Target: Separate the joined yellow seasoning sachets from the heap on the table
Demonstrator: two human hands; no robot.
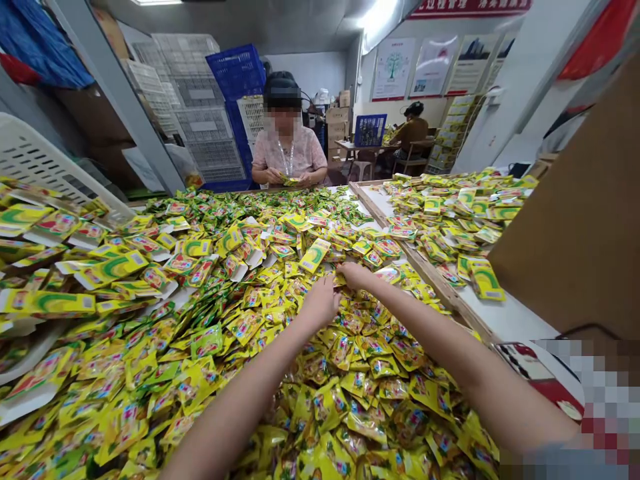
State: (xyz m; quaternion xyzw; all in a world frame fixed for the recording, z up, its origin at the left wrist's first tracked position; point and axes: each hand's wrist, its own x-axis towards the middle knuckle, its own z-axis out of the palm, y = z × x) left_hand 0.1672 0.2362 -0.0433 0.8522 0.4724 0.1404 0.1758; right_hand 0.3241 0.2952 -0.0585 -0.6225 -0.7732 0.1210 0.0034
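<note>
My left hand and my right hand are close together over the middle of the table, fingers curled in. A bit of yellow shows between their fingertips; whether it is a packet or a box I cannot make out. Beneath and around them spreads a deep heap of small shiny yellow packets. Just beyond my hands lies a flat yellow carton with a green curve on it. More small yellow cartons, several with white flaps open, are piled to the left.
A wooden strip divides the table; more cartons lie right of it. A white crate tilts at the left. A brown board and a phone are at the right. Across the table a person holds a packet.
</note>
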